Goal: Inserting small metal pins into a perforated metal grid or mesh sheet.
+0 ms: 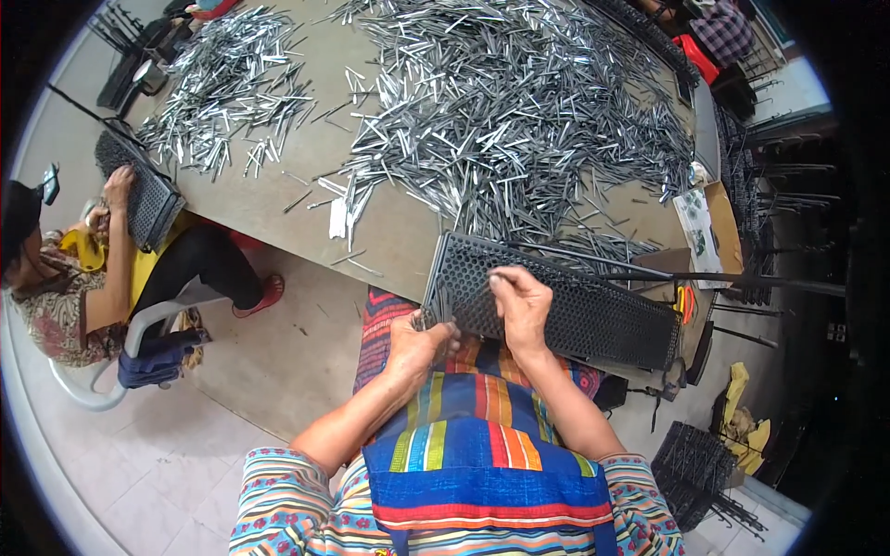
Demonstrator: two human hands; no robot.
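Note:
A long black rack with rows of small round holes lies tilted across my lap and against the table's edge. My left hand is closed at the rack's near left corner, around a small bunch of thin grey metal pieces whose ends stick up past the fingers. Over the left part of the perforated face, my right hand is closed in a pinch, thumb and forefinger together. What lies between those fingertips, if anything, is too small to make out.
Loose slim metal pieces cover much of the table, with a smaller heap at the left. A co-worker sits at the left with a similar rack. An open cardboard box and orange-handled scissors are at the right.

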